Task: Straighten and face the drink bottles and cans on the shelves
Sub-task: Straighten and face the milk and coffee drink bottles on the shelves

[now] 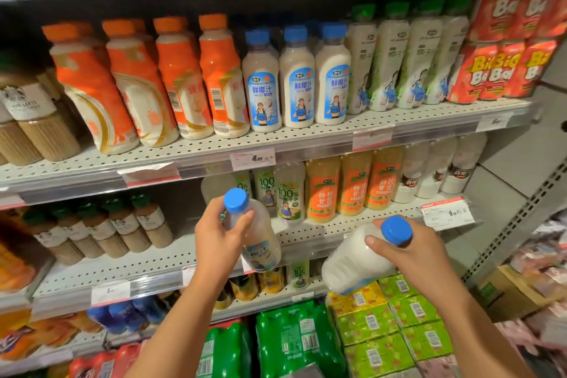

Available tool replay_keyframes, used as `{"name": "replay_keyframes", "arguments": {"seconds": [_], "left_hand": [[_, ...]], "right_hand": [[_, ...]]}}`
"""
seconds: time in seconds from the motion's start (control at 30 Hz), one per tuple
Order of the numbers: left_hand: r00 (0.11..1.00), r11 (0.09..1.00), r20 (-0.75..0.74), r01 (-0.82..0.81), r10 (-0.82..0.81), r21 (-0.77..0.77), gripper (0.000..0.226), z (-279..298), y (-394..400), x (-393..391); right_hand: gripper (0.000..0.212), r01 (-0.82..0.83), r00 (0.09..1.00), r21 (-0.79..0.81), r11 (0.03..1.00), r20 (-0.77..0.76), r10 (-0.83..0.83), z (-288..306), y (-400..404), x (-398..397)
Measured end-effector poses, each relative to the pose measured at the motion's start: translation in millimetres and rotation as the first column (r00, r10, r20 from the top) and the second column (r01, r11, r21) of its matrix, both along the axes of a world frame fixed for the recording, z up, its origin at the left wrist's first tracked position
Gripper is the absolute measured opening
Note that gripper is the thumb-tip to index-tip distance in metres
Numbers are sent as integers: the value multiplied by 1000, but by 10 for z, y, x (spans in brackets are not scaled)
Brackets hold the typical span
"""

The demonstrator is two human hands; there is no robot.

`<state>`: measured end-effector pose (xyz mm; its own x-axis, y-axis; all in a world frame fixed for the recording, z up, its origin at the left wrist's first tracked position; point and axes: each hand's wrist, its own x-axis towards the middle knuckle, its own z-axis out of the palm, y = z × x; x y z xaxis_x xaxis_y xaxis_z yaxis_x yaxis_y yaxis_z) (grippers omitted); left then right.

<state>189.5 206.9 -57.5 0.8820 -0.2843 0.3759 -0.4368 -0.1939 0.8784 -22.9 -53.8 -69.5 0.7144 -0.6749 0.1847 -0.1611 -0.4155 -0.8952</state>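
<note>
My left hand (pixel 219 239) grips a blue-capped coconut milk bottle (pixel 260 242) by its neck, held nearly upright in front of the middle shelf. My right hand (pixel 411 252) grips a second blue-capped white bottle (pixel 352 267) just below its cap, tilted with its base pointing down-left. On the shelf above stand three matching blue-capped bottles (pixel 296 83) with their labels facing front. Left of them lean several orange-capped bottles (pixel 181 77), some showing barcodes. Green-capped white bottles (pixel 386 61) stand to the right.
The middle shelf (pixel 306 233) holds brown coffee bottles (pixel 122 224) at the left and green-label and orange-label bottles (pixel 322 190) at the back right. Green and yellow multipacks (pixel 383 322) sit below. Red cartons (pixel 503 70) stand at the upper right. Price tags line the shelf edges.
</note>
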Motion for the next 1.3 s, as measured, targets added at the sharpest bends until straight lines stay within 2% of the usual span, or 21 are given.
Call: {"name": "replay_keyframes", "arguments": {"seconds": [0.1,0.2,0.33,0.47,0.57,0.67,0.77,0.83,0.93,1.0,1.07,1.13,1.2,1.3], "left_hand": [[1000,1000,4,7,-7,-25,25,-43,273,-155],[999,999,6,-32,32,-5,25,-98,485,-259],[994,991,-2,-111,111,70,28,-221,670,-359],[977,981,-98,-181,187,70,35,-366,766,-488],[958,971,-158,-232,239,62,30,-465,803,-570],[936,930,-57,-336,347,151,32,-510,840,-663],[911,907,-72,-393,406,150,34,-536,885,-755],[908,902,-61,-400,414,162,35,-547,913,-792],[902,887,-43,-412,429,209,25,-565,937,-843],[901,891,-59,-413,430,189,19,-583,958,-881],[895,891,-88,-419,438,173,24,-610,983,-902],[891,891,-105,-421,441,169,28,-635,1001,-917],[892,894,-118,-417,437,163,32,-655,1021,-926],[892,898,-137,-408,430,162,32,-681,1058,-935]], "right_hand": [[22,2,998,-33,999,-62,-4,-226,-28,50],[25,87,992,-36,996,-92,-90,-702,-9,60],[28,263,963,89,961,-83,-257,-1527,49,76],[37,347,937,206,915,-97,-334,-2082,12,280],[35,315,949,273,909,-69,-308,-2340,-70,488],[36,261,965,289,921,-58,-256,-2484,-140,705],[28,207,978,237,949,-75,-194,-2558,-214,893],[23,189,979,203,961,-108,-170,-2604,-269,997],[28,126,973,168,978,-212,-89,-2664,-370,1172],[38,90,940,110,990,-337,-48,-2647,-393,1320],[45,58,888,2,998,-457,-50,-2569,-372,1480],[37,-1,850,-30,1000,-527,-15,-2452,-351,1655],[21,-62,768,19,998,-638,60,-2422,-374,1809],[41,-143,609,177,974,-759,228,-2441,-450,1914]]}}
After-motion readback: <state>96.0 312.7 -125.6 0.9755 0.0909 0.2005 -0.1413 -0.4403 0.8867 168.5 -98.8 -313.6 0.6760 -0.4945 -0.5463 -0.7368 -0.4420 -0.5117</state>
